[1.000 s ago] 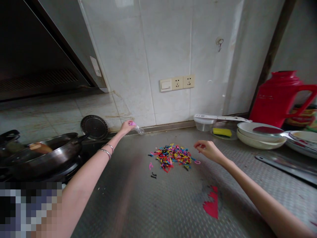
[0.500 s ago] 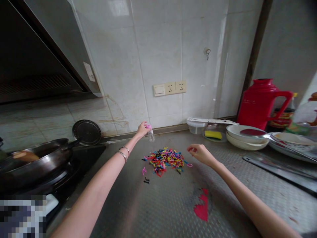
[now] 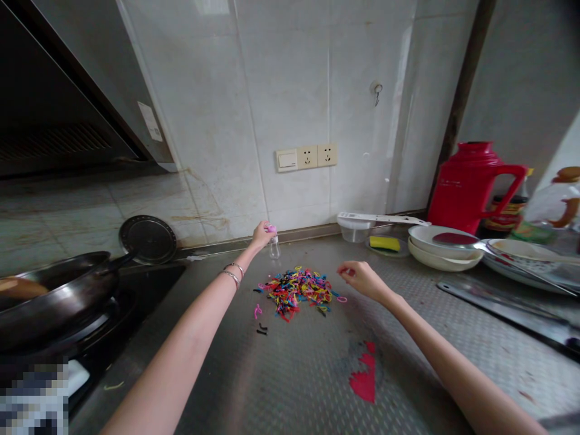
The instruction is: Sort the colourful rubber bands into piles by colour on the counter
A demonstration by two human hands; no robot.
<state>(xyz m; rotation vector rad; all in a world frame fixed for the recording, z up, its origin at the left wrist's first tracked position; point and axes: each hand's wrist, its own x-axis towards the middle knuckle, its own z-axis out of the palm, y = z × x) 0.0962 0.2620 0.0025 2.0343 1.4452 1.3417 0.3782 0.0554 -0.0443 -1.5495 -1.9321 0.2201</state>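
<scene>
A heap of small coloured elastic bands (image 3: 296,287) lies on the steel counter (image 3: 290,374). My left hand (image 3: 261,234) reaches past the heap toward the wall and grips a small clear bottle with a pink cap (image 3: 272,240), which stands about upright just above or on the counter. My right hand (image 3: 360,279) hovers at the right edge of the heap, fingers curled in a pinch; something red shows at the fingertips, too small to name. A few stray bands (image 3: 259,319) lie left of the heap.
A wok (image 3: 54,302) sits on the stove at left, a round lid (image 3: 147,240) against the wall. At right are a red thermos jug (image 3: 469,187), stacked white plates (image 3: 446,251), a yellow sponge (image 3: 384,243) and a clear tub (image 3: 356,226). A red patch (image 3: 365,374) marks the counter.
My left hand has brought the small bottle from lying tilted by the wall to upright near the heap. My right hand stays at the heap's right edge. The view shifted right.
</scene>
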